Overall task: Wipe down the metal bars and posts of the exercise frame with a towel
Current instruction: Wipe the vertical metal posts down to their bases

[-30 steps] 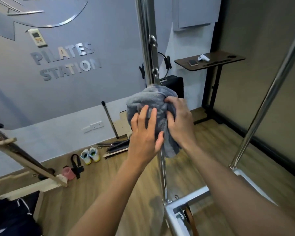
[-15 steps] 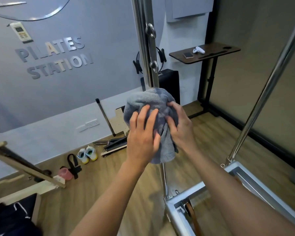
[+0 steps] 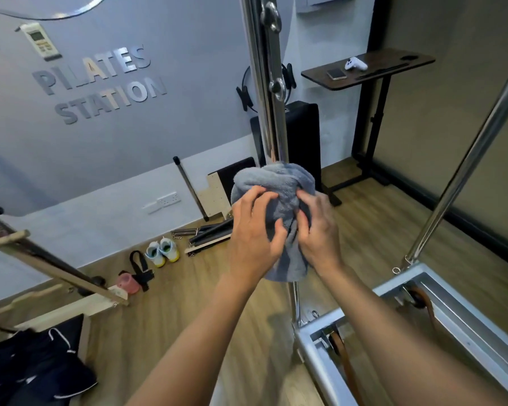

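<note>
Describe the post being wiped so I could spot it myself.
Find the PILATES STATION lettering on the wall; right of it a shiny upright post rises. Unlike the bare post further right, it has a grey towel bunched round it, gripped by the left hand and right hand.

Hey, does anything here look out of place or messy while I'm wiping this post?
Nothing looks damaged or spilled. The only untidy spot is the floor along the wall: a pair of shoes, a pink cup, a black strap and dark bars lie loose there, and dark clothing is heaped at lower left.
</note>
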{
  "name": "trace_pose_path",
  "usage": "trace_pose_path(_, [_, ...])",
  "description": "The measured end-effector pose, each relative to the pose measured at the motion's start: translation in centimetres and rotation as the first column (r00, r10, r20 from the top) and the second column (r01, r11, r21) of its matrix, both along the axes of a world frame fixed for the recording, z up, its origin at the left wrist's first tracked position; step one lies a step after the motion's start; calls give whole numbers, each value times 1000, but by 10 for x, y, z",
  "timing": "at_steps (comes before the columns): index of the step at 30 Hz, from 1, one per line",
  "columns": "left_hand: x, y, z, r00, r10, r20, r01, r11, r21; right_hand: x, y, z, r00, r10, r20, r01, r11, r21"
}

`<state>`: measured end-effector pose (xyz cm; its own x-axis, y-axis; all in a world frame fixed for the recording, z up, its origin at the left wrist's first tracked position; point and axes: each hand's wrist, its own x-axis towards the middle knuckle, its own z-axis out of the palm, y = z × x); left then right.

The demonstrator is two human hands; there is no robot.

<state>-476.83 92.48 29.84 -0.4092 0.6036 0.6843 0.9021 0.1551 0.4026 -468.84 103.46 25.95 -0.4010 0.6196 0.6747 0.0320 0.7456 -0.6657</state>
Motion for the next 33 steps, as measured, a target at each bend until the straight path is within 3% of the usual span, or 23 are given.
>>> trace_pose_path(3, [-3, 0, -10, 991, -41, 129, 36, 998, 42, 7, -3, -10, 999, -9, 45, 9, 1000, -8])
trace_pose_path(8, [-11, 18, -1, 919, -33, 392, -96, 947, 305, -5, -15, 26, 997, -76, 17, 73, 992, 106])
trace_pose_path(11, [-24, 23, -8, 870, -78, 487, -40, 973, 227, -13, -15, 6, 989, -149, 16, 142, 966, 215])
trace_pose_path(14, [-46, 15, -33, 823, -121, 555, 110, 992, 54, -18, -33, -35, 963, -249, 99, 235, 963, 134])
trace_pose_path(16, [-60, 7, -49, 818, -159, 553, 192, 981, -1, -22, -48, -45, 945, -298, 137, 297, 954, 30])
trace_pose_path(18, [-68, 5, -52, 808, -240, 538, 250, 967, 56, -27, -57, -35, 926, -359, 115, 362, 932, -10])
trace_pose_path(23, [-73, 14, -45, 770, -350, 533, 270, 936, 225, -37, -65, -3, 883, -464, 73, 461, 886, 44])
trace_pose_path(26, [-82, 16, -58, 734, -354, 580, 363, 926, 105, -32, -67, -32, 888, -429, 164, 430, 902, 35])
trace_pose_path(30, [-86, 12, -79, 752, -300, 587, 458, 878, -138, -31, -74, -66, 853, -411, 322, 476, 865, -156])
trace_pose_path(33, [-84, 13, -75, 758, -325, 566, 438, 896, -73, -38, -78, -54, 845, -481, 234, 521, 840, -154])
